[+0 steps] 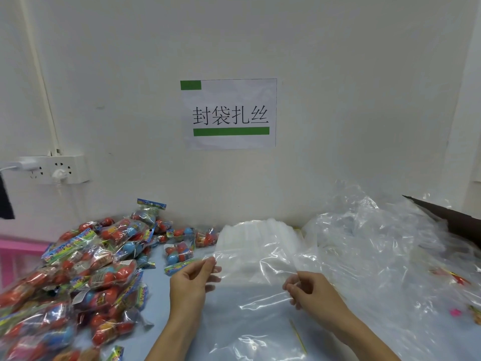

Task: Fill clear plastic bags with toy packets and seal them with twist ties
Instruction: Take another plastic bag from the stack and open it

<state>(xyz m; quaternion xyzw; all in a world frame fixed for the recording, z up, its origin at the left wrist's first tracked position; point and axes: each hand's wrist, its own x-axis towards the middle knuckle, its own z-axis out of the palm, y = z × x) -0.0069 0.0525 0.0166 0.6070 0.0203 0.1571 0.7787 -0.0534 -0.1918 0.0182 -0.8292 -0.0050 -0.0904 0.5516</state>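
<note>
While each hand, left (191, 278) and right (308, 290), pinches the clear bag (256, 287), its edges blur into plastic behind.

Taped to the white wall (338, 74), a paper sign (229, 114) with green bars and black characters; lower left, a white power strip (65, 169) with plugs in; far left a pink basket (15, 259), far right a dark cardboard flap (453, 220)

Left of the flat stack of clear bags (257, 238), a heap of toy packets (78, 277) blocks the table (158, 306). Right of the stack, crumpled plastic sheeting (377, 235) fills the surface. A bare blue strip between heap and stack leaves a hand passage.
</note>
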